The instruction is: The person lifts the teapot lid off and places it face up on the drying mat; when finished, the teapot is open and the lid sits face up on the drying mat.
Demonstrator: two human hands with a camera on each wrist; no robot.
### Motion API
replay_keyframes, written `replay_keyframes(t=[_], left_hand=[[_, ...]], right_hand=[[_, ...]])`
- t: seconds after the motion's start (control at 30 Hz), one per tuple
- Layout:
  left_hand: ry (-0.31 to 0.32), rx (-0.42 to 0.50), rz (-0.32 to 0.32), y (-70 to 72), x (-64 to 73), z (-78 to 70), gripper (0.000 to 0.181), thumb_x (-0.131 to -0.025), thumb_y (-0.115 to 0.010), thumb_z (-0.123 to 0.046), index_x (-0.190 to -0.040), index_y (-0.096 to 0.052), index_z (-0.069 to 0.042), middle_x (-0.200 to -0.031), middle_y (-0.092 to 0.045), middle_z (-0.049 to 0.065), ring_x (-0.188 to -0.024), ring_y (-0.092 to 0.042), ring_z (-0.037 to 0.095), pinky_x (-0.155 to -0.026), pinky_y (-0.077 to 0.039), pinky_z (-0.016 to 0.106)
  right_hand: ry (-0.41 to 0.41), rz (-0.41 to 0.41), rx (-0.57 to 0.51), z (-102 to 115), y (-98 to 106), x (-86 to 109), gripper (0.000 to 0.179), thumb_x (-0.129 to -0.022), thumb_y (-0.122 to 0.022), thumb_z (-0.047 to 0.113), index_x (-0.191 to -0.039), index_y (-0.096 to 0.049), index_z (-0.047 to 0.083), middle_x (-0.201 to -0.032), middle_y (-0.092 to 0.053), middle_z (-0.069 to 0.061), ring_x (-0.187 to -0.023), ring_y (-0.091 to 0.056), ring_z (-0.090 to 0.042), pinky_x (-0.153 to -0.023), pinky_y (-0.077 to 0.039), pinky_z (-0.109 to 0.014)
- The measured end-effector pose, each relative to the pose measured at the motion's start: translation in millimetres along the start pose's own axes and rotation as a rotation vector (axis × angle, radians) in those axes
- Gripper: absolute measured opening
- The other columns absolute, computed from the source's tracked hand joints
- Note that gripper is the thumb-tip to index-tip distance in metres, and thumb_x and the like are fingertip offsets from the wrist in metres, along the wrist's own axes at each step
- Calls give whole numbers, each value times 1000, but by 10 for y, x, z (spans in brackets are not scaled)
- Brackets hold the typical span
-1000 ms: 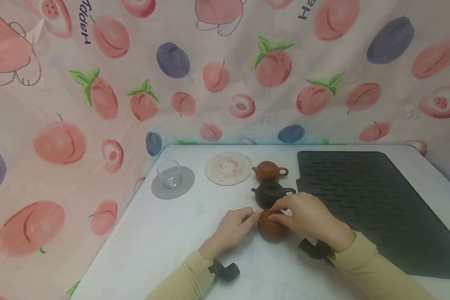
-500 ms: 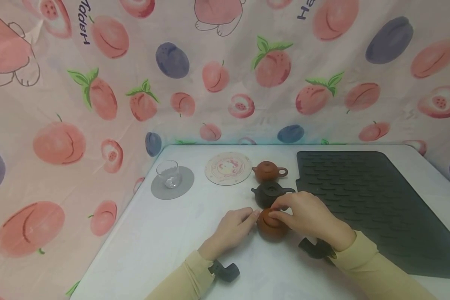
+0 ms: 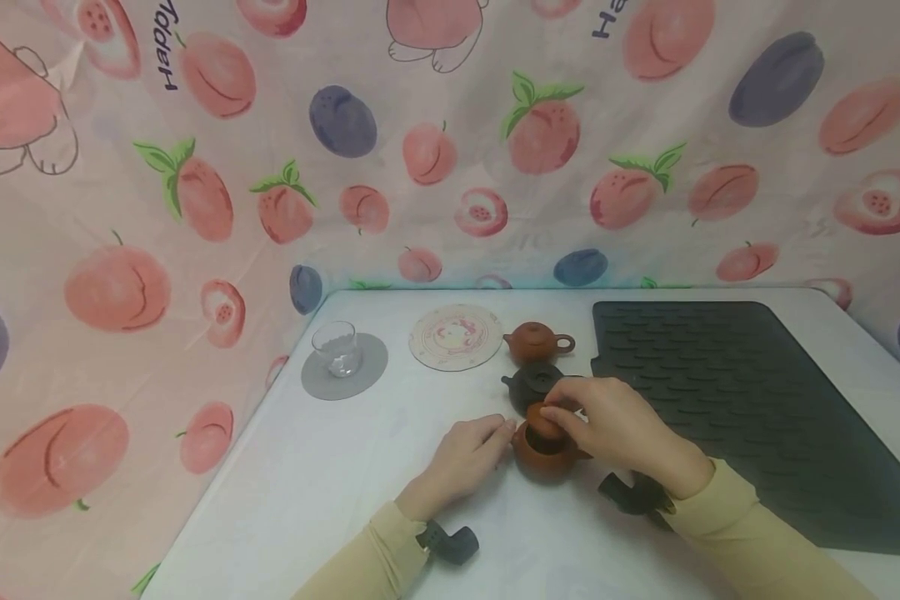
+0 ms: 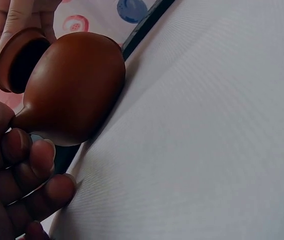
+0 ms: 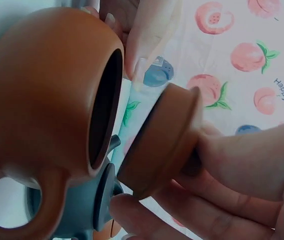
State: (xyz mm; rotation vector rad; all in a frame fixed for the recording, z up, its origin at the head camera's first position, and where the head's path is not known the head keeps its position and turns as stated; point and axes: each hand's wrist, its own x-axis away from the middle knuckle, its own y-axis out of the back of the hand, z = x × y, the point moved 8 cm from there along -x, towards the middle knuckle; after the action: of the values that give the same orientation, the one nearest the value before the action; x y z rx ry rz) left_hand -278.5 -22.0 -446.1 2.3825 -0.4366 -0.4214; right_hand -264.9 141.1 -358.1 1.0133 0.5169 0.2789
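Note:
An orange-brown clay teapot [image 3: 546, 467] stands on the white table with its round mouth uncovered. My left hand [image 3: 467, 458] pinches its short spout between thumb and fingers, which shows closely in the left wrist view beside the teapot body [image 4: 76, 87]. Just above the mouth, my right hand [image 3: 607, 421] holds the teapot lid [image 5: 162, 142] by its knob, tilted and clear of the rim. The teapot's loop handle [image 5: 26, 205] points toward the right-hand side. Right behind it sits a black teapot [image 3: 532, 385], partly covered by the right hand.
A smaller reddish-brown teapot [image 3: 534, 342] stands behind the black one. To its left lies a round patterned mat [image 3: 456, 337]; farther left a clear glass [image 3: 337, 350] rests on a grey coaster [image 3: 375, 367]. A large dark ridged tray [image 3: 705, 392] covers the right side.
My right hand has lifted the lid up off the orange-brown teapot, baring its dark opening. My left hand has stayed at the spout.

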Motion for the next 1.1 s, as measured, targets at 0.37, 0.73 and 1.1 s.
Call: replay_keyframes(t=[0.37,0.73,1.1], left_hand=[[4,11,9,-2,-2,3,44,-110,-41,-43,-79,-62,-20,-63,-53,-10,-62,-50,8,-58,-38,26],[-18,-4,8,-8,-3,-8,45,-110,-41,-44,-78,-60,-20,-62,-52,-11,-60,-49,8,-56,-37,26],[-28,-13,-5,6,1,-12,45,-110,-42,-44,-78,-61,-20,-62,-52,-12,-60,-49,7,-56,-37,25]], right_hand=[[-54,6,-93,-36,6,-13,6,-101,-67,20,-104,-68,15,-77,-63,10,-59,-56,-3,-56,-49,-27],[-86,4,-112,-49,46,-11,10,-103,-65,22,-108,-68,14,-76,-63,7,-64,-54,-9,-58,-47,-31],[-107,-28,-149,-102,70,-16,12,-104,-62,23,-110,-67,14,-73,-60,8,-63,-53,-11,-58,-45,-32]])
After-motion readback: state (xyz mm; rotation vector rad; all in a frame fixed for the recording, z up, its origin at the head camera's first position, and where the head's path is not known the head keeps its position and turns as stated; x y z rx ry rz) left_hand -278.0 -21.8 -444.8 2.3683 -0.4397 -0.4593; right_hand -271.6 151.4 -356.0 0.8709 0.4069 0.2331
